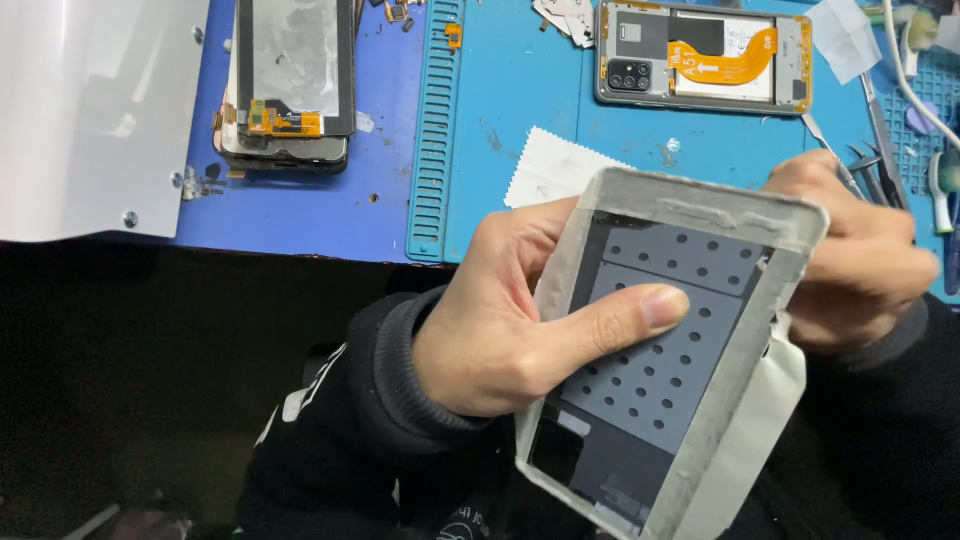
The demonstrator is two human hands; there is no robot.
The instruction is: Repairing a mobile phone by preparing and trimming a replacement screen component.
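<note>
Both hands grip gray panel (655,370), long axis tilted, top upper right.

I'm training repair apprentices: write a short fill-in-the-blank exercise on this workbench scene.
1. The left hand presses its ____ on the dotted grey panel.
2. The opened phone lies on the ____ mat.
3. An ____ flex cable crosses the opened phone.
4. The right hand grips the panel's ____ end.

Missing words: thumb; blue; orange; top

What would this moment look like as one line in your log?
left hand: holds grey screen panel, thumb on back | right hand: grips panel's top edge | behind: opened phone on blue mat
</note>
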